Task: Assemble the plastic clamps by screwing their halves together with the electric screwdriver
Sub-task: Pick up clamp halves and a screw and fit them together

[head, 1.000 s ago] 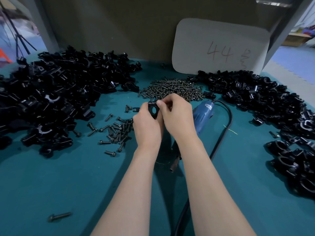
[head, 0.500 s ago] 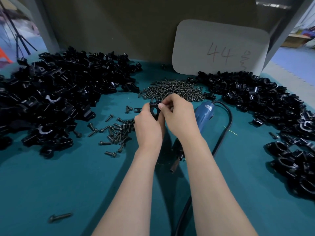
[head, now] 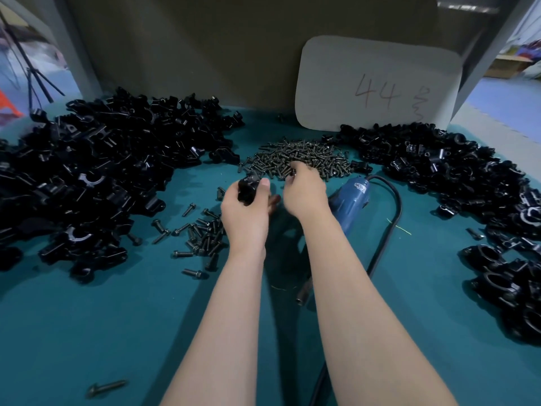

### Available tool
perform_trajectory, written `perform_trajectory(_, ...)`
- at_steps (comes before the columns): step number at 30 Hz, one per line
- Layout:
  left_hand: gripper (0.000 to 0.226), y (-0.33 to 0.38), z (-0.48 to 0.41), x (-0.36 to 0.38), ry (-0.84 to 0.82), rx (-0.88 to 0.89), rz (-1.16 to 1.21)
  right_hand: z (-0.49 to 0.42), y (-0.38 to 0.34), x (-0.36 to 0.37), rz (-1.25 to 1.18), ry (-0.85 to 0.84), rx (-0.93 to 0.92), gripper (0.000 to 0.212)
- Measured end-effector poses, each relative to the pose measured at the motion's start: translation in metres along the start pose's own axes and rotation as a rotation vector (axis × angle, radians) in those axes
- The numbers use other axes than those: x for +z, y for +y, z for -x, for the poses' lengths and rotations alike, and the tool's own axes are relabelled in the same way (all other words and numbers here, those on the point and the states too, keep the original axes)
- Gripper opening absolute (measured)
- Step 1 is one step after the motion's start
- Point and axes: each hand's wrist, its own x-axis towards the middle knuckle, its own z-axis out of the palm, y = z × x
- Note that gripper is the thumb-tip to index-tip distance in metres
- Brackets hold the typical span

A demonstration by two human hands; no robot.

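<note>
My left hand (head: 246, 212) grips a black plastic clamp (head: 248, 189) above the teal table, thumb on its right side. My right hand (head: 306, 190) has its fingertips at the near edge of the central pile of small dark screws (head: 295, 158); its fingers are curled and what they hold is hidden. The blue electric screwdriver (head: 349, 202) lies on the table just right of my right wrist, its bit end (head: 301, 297) pointing toward me and its black cord (head: 392, 218) looping to the right.
A big heap of black clamp halves (head: 96, 177) fills the left side, another heap (head: 445, 171) the right, with assembled clamps (head: 509, 288) at the near right. Longer bolts (head: 202, 235) lie scattered left of my left wrist. A white card marked 44 (head: 377, 83) leans on the back wall.
My hands have separated: the right hand let go of the clamp and moved forward to the screw pile, while the left hand keeps the clamp and shifted slightly left.
</note>
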Motion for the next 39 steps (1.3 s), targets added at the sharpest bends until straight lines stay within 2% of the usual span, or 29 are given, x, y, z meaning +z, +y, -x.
perform_trajectory(2,0.017,0.002,-0.001,-0.001,-0.038,-0.103,0.208,-0.011,-0.002,0.003,0.155,-0.150,0.059,0.054)
perform_trajectory(4,0.013,0.005,-0.002,-0.002,-0.058,-0.174,0.319,-0.016,-0.004,0.007,0.286,-0.223,0.077,0.058)
perform_trajectory(8,0.007,0.008,-0.004,-0.004,-0.050,-0.208,0.369,-0.014,0.001,0.013,0.279,-0.080,0.112,0.044)
perform_trajectory(12,0.011,0.010,-0.003,-0.004,-0.061,-0.231,0.420,-0.009,0.004,0.011,0.178,-0.053,0.126,0.030)
perform_trajectory(15,0.012,0.010,-0.002,-0.003,-0.077,-0.237,0.423,-0.001,0.004,-0.002,-0.002,0.063,0.077,0.021)
perform_trajectory(17,0.012,0.010,-0.001,-0.003,-0.090,-0.232,0.410,0.009,0.005,-0.015,-0.271,0.140,0.018,0.014)
perform_trajectory(20,0.008,0.009,0.000,0.000,-0.099,-0.234,0.387,0.028,0.007,-0.030,-0.763,0.064,-0.012,0.015)
perform_trajectory(22,0.009,0.008,0.000,0.001,-0.094,-0.227,0.352,0.036,0.008,-0.035,-0.856,-0.039,-0.054,0.015)
perform_trajectory(25,0.012,0.007,0.000,0.002,-0.090,-0.220,0.292,0.039,0.008,-0.034,-0.760,-0.106,-0.097,0.014)
perform_trajectory(32,0.008,0.004,0.000,0.003,-0.063,-0.165,0.241,0.041,0.008,-0.027,-0.425,-0.023,-0.173,0.020)
perform_trajectory(35,0.008,0.002,0.000,0.004,0.013,-0.073,0.165,0.044,0.001,-0.024,-0.225,-0.028,-0.239,0.017)
perform_trajectory(39,0.012,0.000,0.002,0.003,0.047,0.061,0.044,0.048,-0.008,-0.015,-0.215,-0.022,-0.194,0.006)
